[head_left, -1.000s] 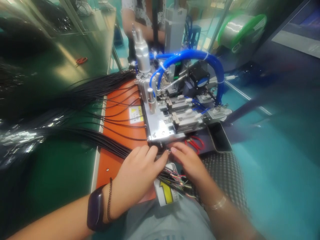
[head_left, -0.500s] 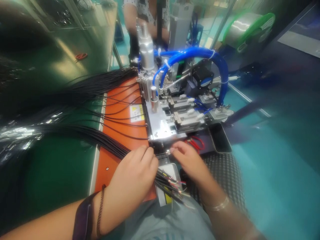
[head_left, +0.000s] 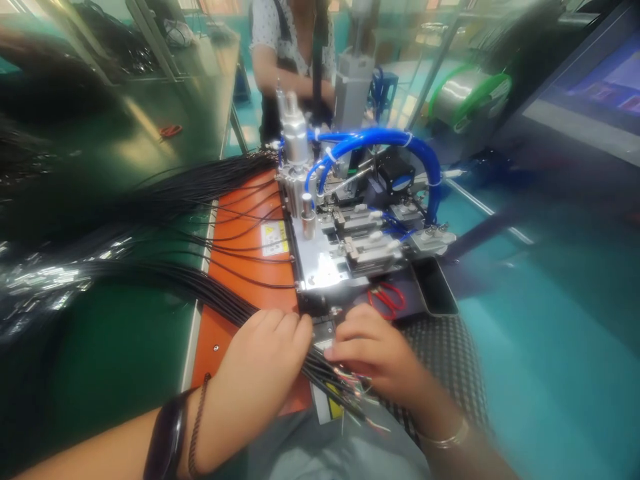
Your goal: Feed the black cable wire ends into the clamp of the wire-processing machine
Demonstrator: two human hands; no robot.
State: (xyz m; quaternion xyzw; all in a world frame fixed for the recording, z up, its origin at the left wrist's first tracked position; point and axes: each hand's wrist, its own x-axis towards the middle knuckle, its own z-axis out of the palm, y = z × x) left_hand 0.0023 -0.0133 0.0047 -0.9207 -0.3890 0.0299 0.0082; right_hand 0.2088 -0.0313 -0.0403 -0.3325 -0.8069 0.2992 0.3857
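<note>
My left hand (head_left: 267, 357) is closed over a bundle of black cables (head_left: 227, 300) at the front of the orange machine base (head_left: 235, 250). Past its fingers the cables end in stripped, coloured wire ends (head_left: 363, 393). My right hand (head_left: 373, 350) is closed, its fingers bent and fingertips beside the bundle just short of those ends. What it pinches is hidden. Beyond both hands is a small dark metal fixture (head_left: 325, 328) below the machine's silver plate (head_left: 323, 270). Several single black cables lie across the orange base up to the machine's edge.
Red-handled scissors (head_left: 387, 300) and a dark tray-like object (head_left: 434, 287) lie right of the machine. Blue air hoses (head_left: 390, 137) arch above it. Another person (head_left: 295, 60) stands behind. Another red-handled tool (head_left: 170, 131) lies on the green table (head_left: 145, 347). A green-rimmed spool (head_left: 470, 97) is at back right.
My right hand has moved back from the fixture toward me, down to the cable bundle near the wire ends. My left hand stays on the bundle. The view has tilted up slightly.
</note>
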